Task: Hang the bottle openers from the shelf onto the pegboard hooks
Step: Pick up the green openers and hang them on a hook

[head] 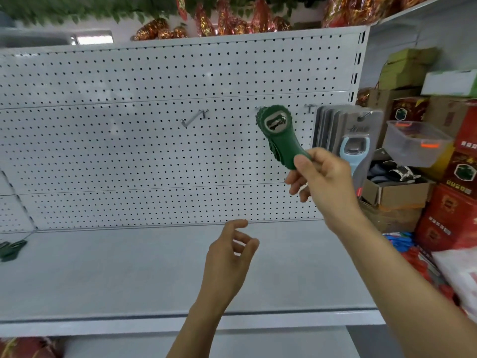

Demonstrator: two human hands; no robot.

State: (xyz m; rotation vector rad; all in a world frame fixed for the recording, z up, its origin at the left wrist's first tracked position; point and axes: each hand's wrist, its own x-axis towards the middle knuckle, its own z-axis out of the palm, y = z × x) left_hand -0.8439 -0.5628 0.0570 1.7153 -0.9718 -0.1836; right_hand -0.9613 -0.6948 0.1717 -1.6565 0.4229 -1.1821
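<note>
The right hand (318, 177) pinches the tail of a green bottle opener (280, 134), its head up against the pegboard (129, 151) at a hook hidden behind it. The left hand (229, 259) hangs loosely curled, empty. More openers (10, 250) wait on the shelf (129, 275); another hook (192, 118) stands bare. Whether it has caught is unclear.
</note>
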